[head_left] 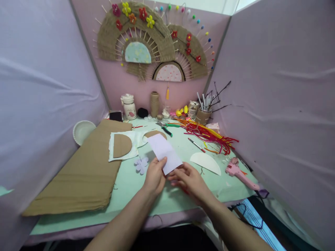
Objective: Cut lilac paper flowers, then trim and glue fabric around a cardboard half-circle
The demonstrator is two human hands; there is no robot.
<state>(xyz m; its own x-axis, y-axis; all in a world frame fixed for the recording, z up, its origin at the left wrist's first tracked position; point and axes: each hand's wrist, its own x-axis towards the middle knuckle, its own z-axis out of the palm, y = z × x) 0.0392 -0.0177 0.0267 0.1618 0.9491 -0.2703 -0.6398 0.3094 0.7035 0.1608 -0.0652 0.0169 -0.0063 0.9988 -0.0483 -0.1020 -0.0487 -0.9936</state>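
My left hand (155, 177) pinches the near end of a pale lilac rectangular sheet (163, 150) and holds it up over the green table mat (136, 195). My right hand (188, 181) lies just right of it, fingers curled low at the sheet's near corner; something red shows under its fingers, too hidden to name. A lilac cut-out flower (141, 164) lies on the mat just left of my left hand. A white half-circle (205, 162) lies to the right.
A large brown cardboard sheet (81, 174) covers the left side. On it lies white fabric with a brown half-circle (121, 145). Red and orange pipe cleaners (211, 136), green-handled pliers (165, 127) and a pink glue gun (239, 173) lie right. Jars and twine stand at the back.
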